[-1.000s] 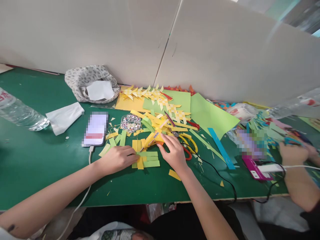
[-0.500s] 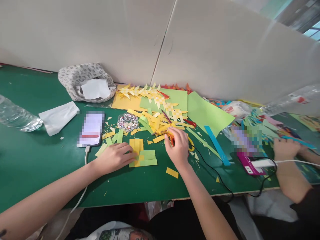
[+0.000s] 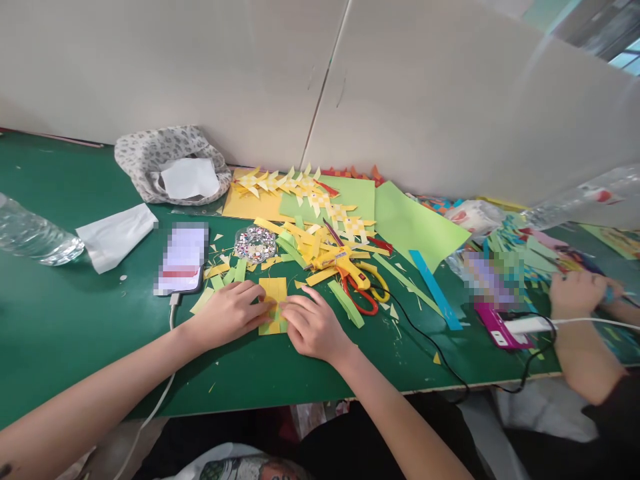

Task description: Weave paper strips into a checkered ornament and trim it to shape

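A small weave of yellow and green paper strips (image 3: 273, 288) lies flat on the green table. From its left side my left hand (image 3: 235, 310) presses it down, fingertips closed on the edge. Opposite, my right hand (image 3: 315, 328) has its fingers bent onto the green strips, which it mostly covers. Just right of that hand is a loose green paper strip (image 3: 346, 303). Beyond it lie a yellow hot glue gun (image 3: 345, 261) and scissors with red-orange handles (image 3: 367, 308), crossing a second, yellow loop handle.
Behind the scraps sits a woven paper chain (image 3: 320, 200). A round case of gems (image 3: 255, 244), a plugged-in phone (image 3: 184, 257) and a cloth bag (image 3: 145, 163) stand left. A purple power strip (image 3: 497, 328) and another person's hand (image 3: 575, 293) are at right.
My right hand has left the glue gun and scissors and come left and nearer, onto the woven strips. The left hand stays in place. The other person's hands have shifted slightly.
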A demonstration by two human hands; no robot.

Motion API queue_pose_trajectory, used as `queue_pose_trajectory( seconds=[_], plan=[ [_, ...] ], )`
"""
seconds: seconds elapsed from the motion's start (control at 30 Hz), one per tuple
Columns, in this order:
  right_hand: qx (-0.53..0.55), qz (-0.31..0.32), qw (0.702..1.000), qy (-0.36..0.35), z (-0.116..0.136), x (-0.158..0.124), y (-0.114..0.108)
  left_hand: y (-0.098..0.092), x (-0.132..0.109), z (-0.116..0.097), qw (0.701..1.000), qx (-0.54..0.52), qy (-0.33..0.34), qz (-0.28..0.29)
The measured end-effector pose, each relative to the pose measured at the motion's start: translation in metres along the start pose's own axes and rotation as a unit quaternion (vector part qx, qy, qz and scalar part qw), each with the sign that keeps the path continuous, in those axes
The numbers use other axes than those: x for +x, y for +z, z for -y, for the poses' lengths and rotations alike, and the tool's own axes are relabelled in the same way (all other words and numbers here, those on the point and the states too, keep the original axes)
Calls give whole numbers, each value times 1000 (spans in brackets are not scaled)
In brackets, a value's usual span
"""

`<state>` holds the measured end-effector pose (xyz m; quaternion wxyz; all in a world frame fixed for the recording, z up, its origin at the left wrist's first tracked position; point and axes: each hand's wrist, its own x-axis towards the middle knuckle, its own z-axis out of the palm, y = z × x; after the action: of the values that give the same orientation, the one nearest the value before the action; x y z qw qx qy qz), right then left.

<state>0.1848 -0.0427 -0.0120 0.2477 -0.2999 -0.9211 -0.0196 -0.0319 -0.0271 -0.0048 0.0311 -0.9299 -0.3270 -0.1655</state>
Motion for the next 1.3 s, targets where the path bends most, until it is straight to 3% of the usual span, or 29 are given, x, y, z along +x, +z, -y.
queue_pose_trajectory(
  seconds=[0.37, 0.6, 0.67, 0.77, 0.87, 0.93, 0.97, 1.03, 1.1, 1.17, 1.23, 1.3],
  plan=[
    [20, 40, 999, -19, -2, 4, -8, -1, 0, 1, 1000, -9, -12, 10],
    [-28, 98, 992, -70, 2, 7, -17, -8, -1, 2, 989, -127, -53, -51],
    [-35, 79, 994, -68, 4, 7, -16, -11, 1, 1, 982, -185, -32, -31],
    [1, 4, 1000, -30, 5, 6, -14, -7, 1, 0, 974, -227, -22, -14],
    [72, -70, 994, 37, 4, 7, -17, 0, 0, 2, 957, -269, -94, -49],
    [103, -103, 985, 89, 2, 9, -19, 2, 0, 3, 922, -323, -194, -90],
    [108, -127, 979, 117, 1, 9, -20, 1, 1, 5, 891, -360, -253, -112],
    [110, -187, 961, 170, 0, 8, -21, -4, 4, 7, 795, -463, -359, -156],
    [128, -225, 943, 211, 1, 8, -19, -9, 7, 9, 679, -574, -421, -184],
    [174, -203, 931, 249, 3, 8, -16, -12, 10, 10, 590, -648, -443, -188],
    [233, -153, 916, 288, 8, 9, -11, -12, 12, 9, 548, -684, -446, -179],
    [289, -120, 893, 324, 12, 12, -7, -11, 13, 5, 541, -710, -423, -157]
  ],
)
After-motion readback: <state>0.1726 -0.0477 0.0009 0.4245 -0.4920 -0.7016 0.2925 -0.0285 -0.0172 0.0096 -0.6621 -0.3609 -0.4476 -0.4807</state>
